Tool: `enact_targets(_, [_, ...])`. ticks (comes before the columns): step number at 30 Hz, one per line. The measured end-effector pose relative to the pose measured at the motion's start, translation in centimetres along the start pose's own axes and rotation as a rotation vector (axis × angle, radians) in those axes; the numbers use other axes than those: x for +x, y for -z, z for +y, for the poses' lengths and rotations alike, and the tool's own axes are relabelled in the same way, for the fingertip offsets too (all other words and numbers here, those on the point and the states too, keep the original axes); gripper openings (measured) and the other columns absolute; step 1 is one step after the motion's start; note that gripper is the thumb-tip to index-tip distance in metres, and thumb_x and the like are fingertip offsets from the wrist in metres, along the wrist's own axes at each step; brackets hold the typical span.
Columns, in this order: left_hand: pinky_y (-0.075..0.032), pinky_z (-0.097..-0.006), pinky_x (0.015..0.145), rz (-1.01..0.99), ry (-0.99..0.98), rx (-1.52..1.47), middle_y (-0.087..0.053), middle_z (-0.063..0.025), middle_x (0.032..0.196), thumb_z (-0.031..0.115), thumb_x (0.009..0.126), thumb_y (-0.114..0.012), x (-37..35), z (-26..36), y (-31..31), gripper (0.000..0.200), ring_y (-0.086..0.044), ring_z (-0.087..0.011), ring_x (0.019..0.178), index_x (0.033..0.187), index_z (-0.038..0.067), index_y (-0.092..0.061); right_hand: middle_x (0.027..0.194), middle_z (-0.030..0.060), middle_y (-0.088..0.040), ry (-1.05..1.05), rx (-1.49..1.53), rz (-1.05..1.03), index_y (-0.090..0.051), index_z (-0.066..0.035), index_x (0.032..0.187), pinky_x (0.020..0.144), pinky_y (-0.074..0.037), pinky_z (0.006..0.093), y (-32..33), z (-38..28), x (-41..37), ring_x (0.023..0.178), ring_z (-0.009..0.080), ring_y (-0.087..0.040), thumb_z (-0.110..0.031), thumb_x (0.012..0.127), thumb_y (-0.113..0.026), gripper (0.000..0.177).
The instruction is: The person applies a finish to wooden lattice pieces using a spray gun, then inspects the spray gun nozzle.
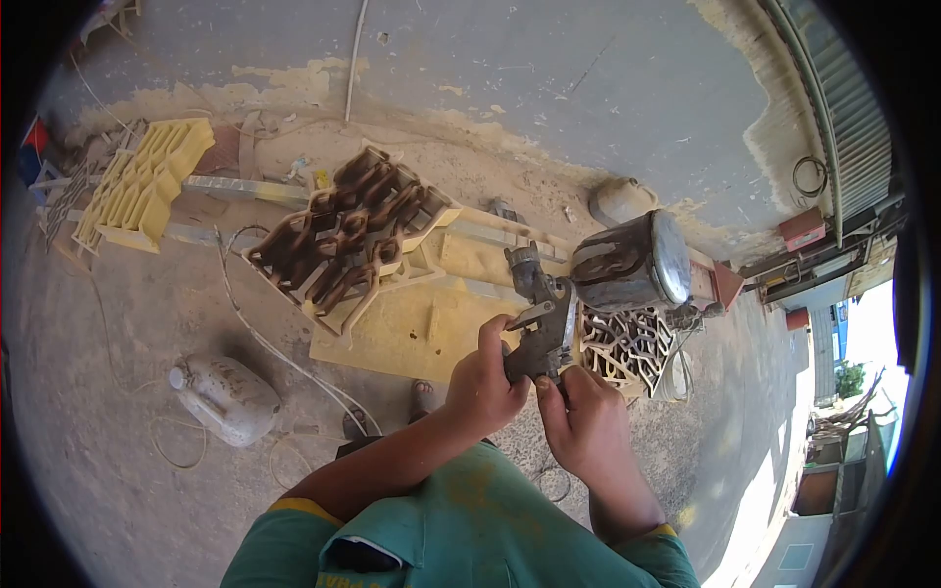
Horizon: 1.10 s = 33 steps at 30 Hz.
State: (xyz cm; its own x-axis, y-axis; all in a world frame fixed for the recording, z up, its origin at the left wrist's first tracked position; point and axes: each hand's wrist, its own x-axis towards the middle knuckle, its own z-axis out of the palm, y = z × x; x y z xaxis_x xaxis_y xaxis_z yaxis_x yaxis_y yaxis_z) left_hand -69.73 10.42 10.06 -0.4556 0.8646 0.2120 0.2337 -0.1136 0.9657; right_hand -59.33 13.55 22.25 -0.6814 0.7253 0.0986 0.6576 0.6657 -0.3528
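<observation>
Spray gun (537, 312) held in mid-air at frame centre, in front of the chest and above the floor (127, 323).
- Gun is carried with both hands and tilted. Its metal cup (627, 263) sits at the upper right, lying nearly on its side, streaked with dark finish.
- Left hand (482, 387): closed around the gun's handle from the left, one finger raised to the trigger lever.
- Right hand (586, 421): closed on the lower end of the handle, fingertips pinched at its base. What exactly is gripped there cannot be told.
- The two hands are just beside each other, nearly touching.

Surroundings:
- Brown-stained carved panel (358, 235) is propped on a flat yellow board (407, 338) on the floor, beyond the hands.
- Unstained yellow carved panel (147, 181) lies far left, well apart from the gun.
- A pale lattice panel (632, 343) is seen just behind the gun and below the cup.
- Dirty plastic jug (227, 397) lies on its side on the floor, left of the left forearm.
- Thin white hose (265, 343) runs across the floor between the jug and the board.
- Patched grey wall (549, 69) fills the top of the frame.
- Green shirt (470, 519) is visible at the bottom edge.
</observation>
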Motion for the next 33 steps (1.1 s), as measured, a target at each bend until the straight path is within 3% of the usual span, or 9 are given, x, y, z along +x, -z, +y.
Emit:
enact_targets(8, [-0.047, -0.0455, 0.058, -0.018, 0.011, -0.040, -0.058, -0.0141, 0.071, 0.002, 0.070, -0.064, -0.1, 0.3, 0.2, 0.074, -0.061, -0.0377, 0.065, 0.133, 0.006, -0.024, 0.058, 0.0200, -0.049, -0.085, 0.226, -0.061, -0.046, 0.002, 0.066, 0.048, -0.038, 0.0427, 0.1, 0.3, 0.0, 0.051, 0.0390, -0.049, -0.017, 0.088, -0.058, 0.031])
enact_targets(15, [-0.048, -0.0451, 0.060, -0.066, 0.062, -0.038, -0.059, -0.0171, 0.075, 0.005, 0.070, -0.069, -0.4, 0.1, -0.2, 0.078, -0.062, -0.0378, 0.067, 0.134, 0.004, -0.024, 0.056, 0.0119, -0.045, -0.090, 0.080, 0.140, -0.051, 0.001, 0.069, 0.045, -0.033, 0.0346, 0.8, 0.7, 0.2, 0.046, 0.0230, -0.042, -0.016, 0.081, -0.068, 0.027])
enact_targets(19, [-0.047, -0.0452, 0.060, -0.064, 0.044, -0.035, -0.058, -0.0163, 0.075, 0.004, 0.070, -0.067, -0.6, -0.2, -0.4, 0.075, -0.062, -0.0381, 0.067, 0.133, 0.005, -0.025, 0.060, 0.0091, -0.047, -0.048, 0.002, 0.177, -0.054, -0.001, 0.075, 0.046, -0.034, 0.0335, 0.8, 0.5, 0.6, 0.047, 0.0208, -0.043, -0.012, 0.077, -0.070, 0.020])
enact_targets(21, [-0.045, -0.0451, 0.059, -0.047, 0.045, -0.073, -0.056, -0.0146, 0.072, 0.003, 0.071, -0.062, -0.6, -0.3, -0.6, 0.072, -0.060, -0.0387, 0.066, 0.133, 0.006, -0.027, 0.061, 0.0091, -0.048, -0.012, -0.013, 0.220, -0.054, -0.001, 0.075, 0.046, -0.035, 0.0337, 0.7, 0.2, 0.8, 0.048, 0.0212, -0.044, -0.011, 0.078, -0.069, 0.019])
enact_targets(31, [-0.048, -0.0459, 0.062, -0.062, 0.049, -0.004, -0.060, -0.0172, 0.076, 0.006, 0.071, -0.069, -0.1, 0.0, -0.3, 0.077, -0.062, -0.0383, 0.070, 0.133, 0.003, -0.025, 0.062, 0.0118, -0.051, 0.063, -0.024, 0.240, -0.052, -0.001, 0.075, 0.048, -0.038, 0.0372, 0.4, 0.1, 1.0, 0.051, 0.0278, -0.049, -0.008, 0.082, -0.064, 0.016])
enact_targets(33, [-0.048, -0.0459, 0.062, -0.061, 0.050, 0.010, -0.060, -0.0173, 0.076, 0.006, 0.071, -0.069, -0.1, 0.0, -0.2, 0.077, -0.062, -0.0384, 0.070, 0.133, 0.003, -0.025, 0.060, 0.0119, -0.052, 0.032, 0.013, 0.262, -0.053, 0.000, 0.073, 0.050, -0.038, 0.0353, 0.2, 0.1, 1.1, 0.052, 0.0258, -0.049, -0.006, 0.082, -0.063, 0.015])
